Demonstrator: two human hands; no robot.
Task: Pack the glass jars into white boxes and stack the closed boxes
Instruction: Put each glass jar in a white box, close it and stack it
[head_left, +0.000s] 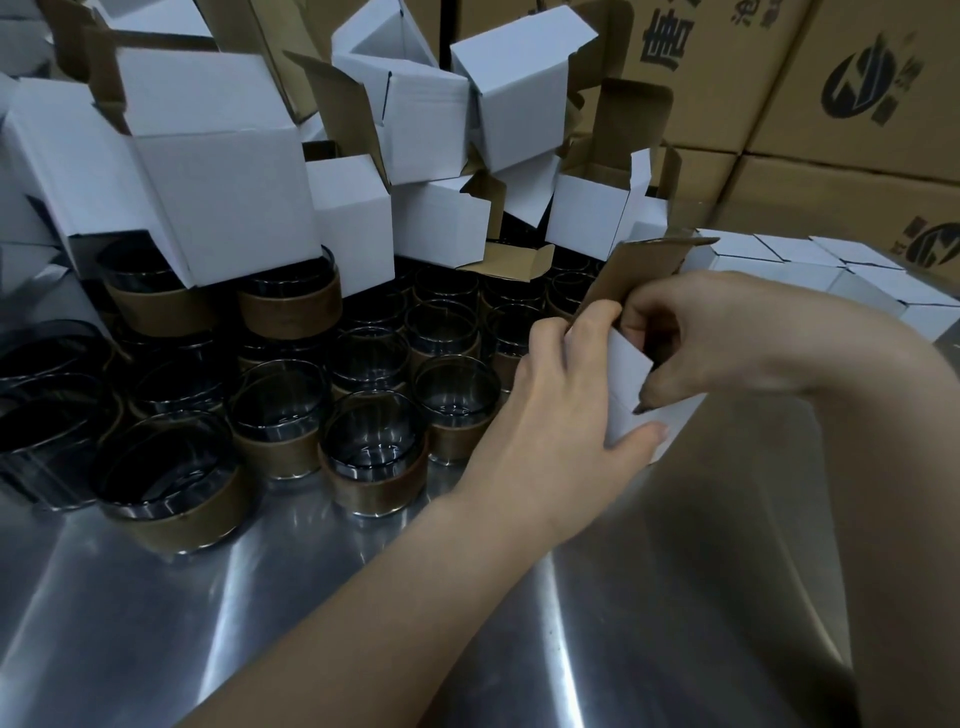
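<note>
Head view showed brown printed cartons (779, 78) walled up at the back and right, above a steel table (260, 597). A heap of open white boxes (223, 171) leaned over the far left of the table, some resting on the glass jars (374, 457), which stood packed together, each with a brown band round its base. A row of closed boxes (857, 280) sat at the right edge. Near them, in front of the jars, both hands held one white box (631, 395), its brown-lined lid flap (639, 270) raised. The left hand (556, 415) gripped it, thumb pressed on the white face and fingers curled over the top edge. The right hand (727, 332) curled its fingers down into the mouth, on a side flap; whether a jar was inside could not be told. The thin card would likely dent under a hard squeeze, so corners and folds look safest. The jars look heavy, slick and breakable, and are best taken round the band.
</note>
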